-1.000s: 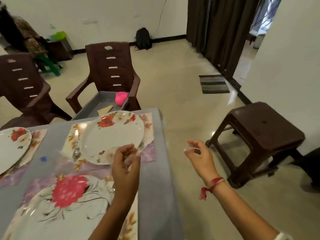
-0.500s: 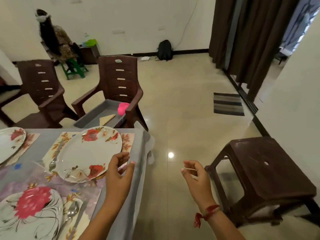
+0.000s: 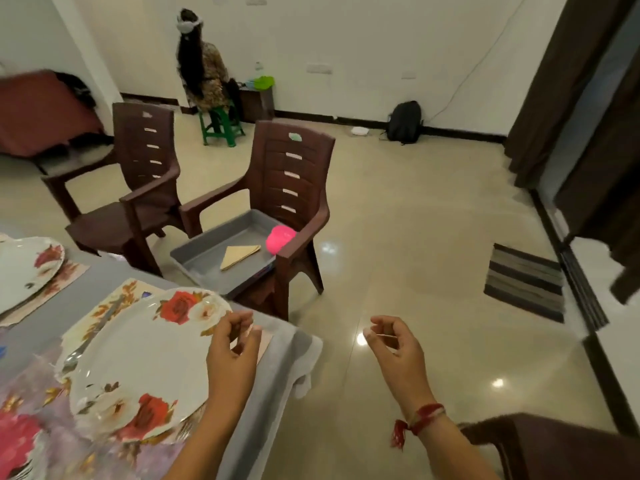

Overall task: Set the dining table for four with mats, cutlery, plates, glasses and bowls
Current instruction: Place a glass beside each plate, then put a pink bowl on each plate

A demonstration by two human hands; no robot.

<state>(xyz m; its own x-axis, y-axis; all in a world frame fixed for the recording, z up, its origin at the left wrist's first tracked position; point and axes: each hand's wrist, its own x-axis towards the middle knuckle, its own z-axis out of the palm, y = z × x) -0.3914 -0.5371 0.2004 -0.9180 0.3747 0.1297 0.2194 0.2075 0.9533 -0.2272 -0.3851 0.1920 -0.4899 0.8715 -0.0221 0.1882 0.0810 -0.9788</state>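
Note:
A white floral plate (image 3: 138, 358) lies on a flowered mat (image 3: 114, 299) at the table's right end, and a piece of cutlery (image 3: 93, 327) pokes out from under its left rim. My left hand (image 3: 232, 351) hovers by the plate's right rim with loosely curled fingers, holding nothing. My right hand (image 3: 398, 344) hangs over the floor, off the table, also loosely curled and holding nothing. A second plate (image 3: 24, 268) sits at the far left and a third (image 3: 17, 441) at the bottom left. On a chair behind the table, a grey tray (image 3: 207, 258) holds a pink bowl (image 3: 280, 239) and a folded napkin (image 3: 239, 256).
The grey tablecloth (image 3: 280, 355) hangs over the table's corner. Two brown chairs (image 3: 294, 178) (image 3: 145, 174) stand behind the table. A brown stool (image 3: 554, 445) is at the bottom right. A person sits on a green stool (image 3: 218, 126) near the far wall. A striped doormat (image 3: 523, 282) lies at right.
The view has lifted toward the chair with the tray. My left hand has moved from the plate's near edge to its right rim. My right hand has stayed loosely curled in the air.

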